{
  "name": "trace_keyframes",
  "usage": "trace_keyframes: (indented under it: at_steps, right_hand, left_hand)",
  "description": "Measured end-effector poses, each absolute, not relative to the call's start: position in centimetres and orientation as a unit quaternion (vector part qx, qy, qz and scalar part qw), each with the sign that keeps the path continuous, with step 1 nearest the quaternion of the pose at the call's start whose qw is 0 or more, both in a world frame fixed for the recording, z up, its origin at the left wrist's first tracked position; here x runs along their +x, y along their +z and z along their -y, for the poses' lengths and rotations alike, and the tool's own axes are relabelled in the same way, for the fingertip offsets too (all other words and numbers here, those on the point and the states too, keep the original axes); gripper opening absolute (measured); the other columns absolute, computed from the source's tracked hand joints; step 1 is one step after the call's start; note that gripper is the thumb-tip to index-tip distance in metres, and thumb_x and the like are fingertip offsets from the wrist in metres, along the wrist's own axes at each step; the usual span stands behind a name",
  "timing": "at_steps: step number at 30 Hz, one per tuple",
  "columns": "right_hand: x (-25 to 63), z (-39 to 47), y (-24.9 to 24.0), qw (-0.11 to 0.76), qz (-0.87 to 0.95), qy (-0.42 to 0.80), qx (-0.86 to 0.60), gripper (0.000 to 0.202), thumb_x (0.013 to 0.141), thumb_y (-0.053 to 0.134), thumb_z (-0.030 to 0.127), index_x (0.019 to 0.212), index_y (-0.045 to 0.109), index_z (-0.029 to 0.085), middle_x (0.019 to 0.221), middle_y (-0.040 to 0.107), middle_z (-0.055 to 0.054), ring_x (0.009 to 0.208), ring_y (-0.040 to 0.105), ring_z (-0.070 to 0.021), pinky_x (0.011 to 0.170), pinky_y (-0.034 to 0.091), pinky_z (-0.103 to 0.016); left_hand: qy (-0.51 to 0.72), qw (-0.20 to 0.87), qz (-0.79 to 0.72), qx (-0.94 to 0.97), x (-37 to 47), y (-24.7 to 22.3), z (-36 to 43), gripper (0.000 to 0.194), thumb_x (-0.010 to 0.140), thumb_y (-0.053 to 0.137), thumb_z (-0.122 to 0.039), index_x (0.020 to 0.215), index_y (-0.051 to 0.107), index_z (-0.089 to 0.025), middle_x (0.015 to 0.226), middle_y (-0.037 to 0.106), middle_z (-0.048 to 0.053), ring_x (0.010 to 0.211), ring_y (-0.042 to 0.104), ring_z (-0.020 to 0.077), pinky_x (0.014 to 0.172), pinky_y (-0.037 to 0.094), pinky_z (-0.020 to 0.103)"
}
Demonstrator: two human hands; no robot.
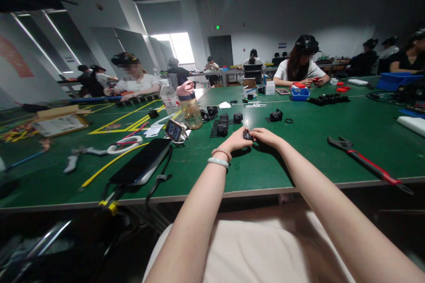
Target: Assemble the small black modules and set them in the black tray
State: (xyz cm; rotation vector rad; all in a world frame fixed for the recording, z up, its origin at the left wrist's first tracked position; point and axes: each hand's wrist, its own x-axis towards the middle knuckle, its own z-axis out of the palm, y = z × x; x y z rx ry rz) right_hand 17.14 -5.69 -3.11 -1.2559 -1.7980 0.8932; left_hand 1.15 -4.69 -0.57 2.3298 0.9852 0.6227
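Between my two hands, just above the green table (259, 172), is a small black part (247, 135), mostly covered by fingers. My left hand (237, 139), with a bead bracelet and a pale bangle at its wrist, is closed round its left side. From the right, my right hand (265, 136) pinches the same part with its fingertips. Just beyond my left hand, several black parts (222, 129) stand on the tabletop. Farther right sit another black part (276, 116) and a small black ring (288, 120).
On the left lie a black power bank (142, 163), a small clock-like display (174, 130), a drink bottle (191, 108) and a yellow cable (113, 166). An adjustable wrench (365, 163) rests at the right. Across the table a co-worker (302, 62) sits behind a blue box (299, 93).
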Motion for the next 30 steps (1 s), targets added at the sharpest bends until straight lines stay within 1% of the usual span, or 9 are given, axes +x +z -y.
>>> trace_keyframes:
  at_steps: [10, 23, 30]
  right_hand:
    - [17.13, 5.33, -3.49, 0.401, 0.695, 0.361, -0.476, 0.022, 0.07, 0.044, 0.035, 0.075, 0.05, 0.015, 0.059, 0.05, 0.003, 0.054, 0.043, -0.0072, 0.056, 0.034, -0.02]
    - [17.23, 5.35, -3.46, 0.395, 0.698, 0.363, -0.475, 0.02, 0.069, 0.045, 0.033, 0.076, 0.051, 0.016, 0.059, 0.05, 0.003, 0.054, 0.043, -0.0077, 0.055, 0.034, -0.02]
    - [17.15, 5.74, -2.98, 0.393, 0.71, 0.373, -0.45, 0.015, 0.065, 0.047, 0.026, 0.074, 0.05, 0.015, 0.06, 0.049, 0.003, 0.055, 0.043, -0.0078, 0.054, 0.033, -0.02]
  left_hand:
    - [0.23, 0.263, -0.364, 0.863, 1.08, -0.82, 4.54, 0.043, 0.055, 0.055, -0.028, 0.094, 0.046, -0.015, 0.08, 0.052, 0.001, 0.071, 0.05, 0.0139, 0.061, 0.041, 0.025]
    - [0.233, 0.265, -0.363, 0.863, 1.13, -0.53, 4.77, 0.043, 0.054, 0.055, -0.027, 0.093, 0.046, -0.014, 0.081, 0.053, 0.001, 0.071, 0.049, 0.0137, 0.062, 0.041, 0.025]
    - [0.235, 0.261, -0.358, 0.865, 1.1, -0.67, 4.71, 0.041, 0.054, 0.055, -0.027, 0.092, 0.046, -0.014, 0.081, 0.053, 0.001, 0.072, 0.049, 0.0133, 0.064, 0.04, 0.025]
